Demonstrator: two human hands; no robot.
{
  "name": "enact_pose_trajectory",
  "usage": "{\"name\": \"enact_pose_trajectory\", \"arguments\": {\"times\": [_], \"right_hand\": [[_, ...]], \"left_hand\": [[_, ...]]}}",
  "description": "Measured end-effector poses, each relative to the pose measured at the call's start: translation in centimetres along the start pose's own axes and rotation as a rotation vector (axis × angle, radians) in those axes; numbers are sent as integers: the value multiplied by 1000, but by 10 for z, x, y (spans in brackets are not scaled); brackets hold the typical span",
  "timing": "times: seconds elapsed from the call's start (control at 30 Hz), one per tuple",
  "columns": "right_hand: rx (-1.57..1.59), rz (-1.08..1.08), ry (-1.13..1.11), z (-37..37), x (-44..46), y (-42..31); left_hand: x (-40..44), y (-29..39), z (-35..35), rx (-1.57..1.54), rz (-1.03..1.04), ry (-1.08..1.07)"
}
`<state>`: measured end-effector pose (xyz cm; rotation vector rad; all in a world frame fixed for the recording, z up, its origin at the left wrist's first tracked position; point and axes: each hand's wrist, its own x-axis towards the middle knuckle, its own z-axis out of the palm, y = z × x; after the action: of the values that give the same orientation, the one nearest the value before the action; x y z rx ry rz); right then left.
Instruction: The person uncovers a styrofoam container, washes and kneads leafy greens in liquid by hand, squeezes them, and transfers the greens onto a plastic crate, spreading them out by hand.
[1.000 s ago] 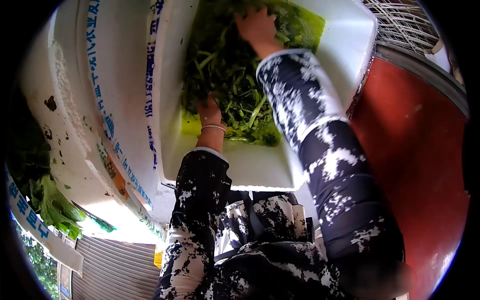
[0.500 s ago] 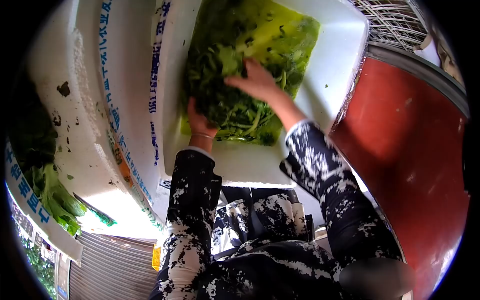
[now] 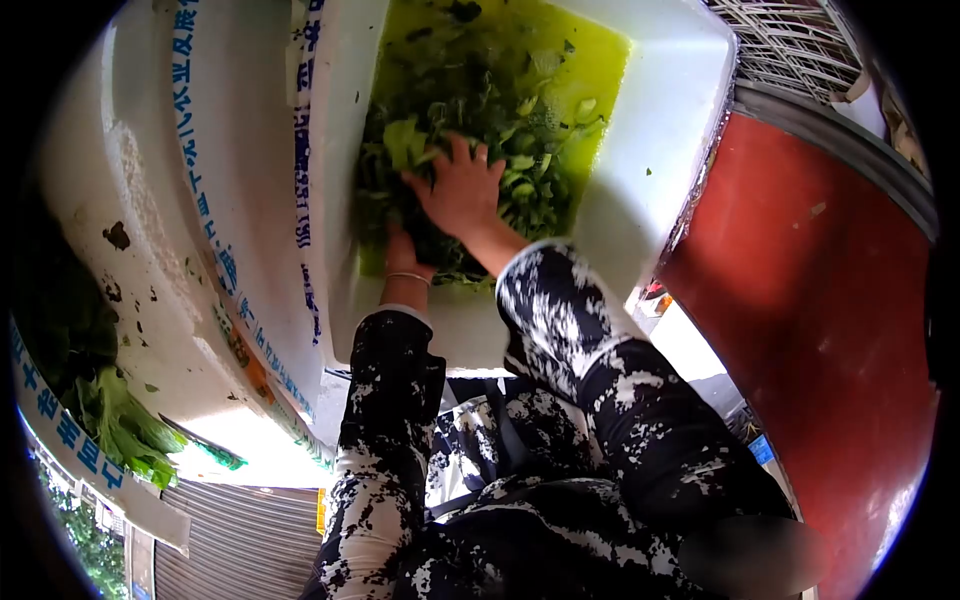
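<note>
A heap of leafy greens (image 3: 520, 180) floats in yellow-green water inside a white foam box (image 3: 420, 335). My right hand (image 3: 465, 195) lies on top of the leaves, palm down, its fingers spread and open. Just below and to its left, my left hand (image 3: 405, 255) reaches into the water at the near left part of the box. Leaves and dark water hide most of its fingers, so whether they grip anything cannot be made out. A thin bracelet circles the left wrist.
Left of the box stands another white foam box (image 3: 150, 210) with blue lettering, and more leafy greens (image 3: 125, 425) lie at its far side. A red surface (image 3: 800, 330) is on the right, below a wire basket (image 3: 790, 45). Behind is a ribbed shutter (image 3: 240, 540).
My right hand has shifted left and slightly toward me, fingers now spread wide over the greens. The leaves have moved about in the water. My left hand stays almost in place.
</note>
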<state>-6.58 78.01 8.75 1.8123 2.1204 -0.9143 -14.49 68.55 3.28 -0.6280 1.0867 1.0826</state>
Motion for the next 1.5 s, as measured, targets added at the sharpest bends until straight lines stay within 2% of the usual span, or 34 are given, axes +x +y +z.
{"name": "enact_pose_trajectory", "arguments": {"times": [0.07, 0.13, 0.2, 0.3, 0.33, 0.4, 0.47, 0.5, 0.57, 0.6, 0.67, 0.7, 0.77, 0.8, 0.87, 0.9, 0.97, 1.0, 1.07, 1.1, 1.13, 1.17, 1.2, 1.27, 1.33, 1.4, 1.47, 1.5], "right_hand": [[-113, 66, 5, 1, 34, 10], [-44, 166, 96, -7, 77, 23], [153, 171, 11, -24, 111, 40], [149, 25, 178, -47, 103, 66], [107, 15, 234, -49, 98, 86], [154, 210, 251, -41, 75, 141], [199, 301, 309, -25, 36, 153], [298, 355, 348, -4, 17, 158], [409, 502, 349, 29, -18, 148], [421, 590, 305, 41, -28, 135], [643, 716, 276, 65, -26, 119], [643, 717, 280, 61, -23, 109], [918, 620, 178, 30, -16, 82], [1057, 567, 120, 12, -15, 66], [1341, 436, 6, -11, -14, 47], [1349, 424, 13, -12, -13, 46], [1062, 169, -120, -10, -18, 48], [861, 154, -131, -26, -33, 35], [683, 29, -250, -37, -52, 20], [451, 6, -209, -30, -65, 11], [218, -12, -171, -18, -77, 1], [206, -9, -166, -9, -83, -5], [229, -49, -36, 3, -84, -10], [217, -126, 146, 25, -63, -14], [137, -97, 66, 27, -26, -19], [53, -87, 72, 17, 14, -24], [284, 51, -178, -2, 55, -24], [285, 48, -177, 4, 75, -14]], "left_hand": [[20, -4, -10, 47, 2, 0], [27, -6, -19, 65, -35, 139], [24, 1, -17, 136, -124, 500], [29, -9, -41, 179, -79, 401], [26, -7, -34, 345, 91, 439], [10, 4, -10, 670, 441, 510], [-5, 20, 13, 1000, 807, 576], [-11, 28, 27, 1001, 809, 570], [-17, 36, 53, 1149, 805, 311], [-13, 34, 56, 1147, 808, 303], [-5, 29, 59, 1183, 489, 488], [-6, 26, 64, 1183, 490, 484], [-17, 20, 71, 1072, 276, 405], [-20, 17, 69, 1075, 273, 406], [-26, 20, 69, 889, 137, 369], [-25, 21, 64, 894, 150, 365], [-21, 14, 40, 399, 103, 92], [-26, 12, 36, 403, 109, 86], [-34, 7, 25, 47, -32, -79], [-22, -1, 7, 196, 162, -79], [-10, -5, -12, 189, 160, -80], [3, -7, -32, 109, 111, -91], [16, -10, -52, 29, 58, -99], [17, -13, -61, 103, 40, -15], [-5, -6, -24, -117, -21, -34], [5, -5, -18, -55, 40, 52], [14, -5, -17, -39, 50, 25], [12, -5, -18, -67, 35, 74]]}}
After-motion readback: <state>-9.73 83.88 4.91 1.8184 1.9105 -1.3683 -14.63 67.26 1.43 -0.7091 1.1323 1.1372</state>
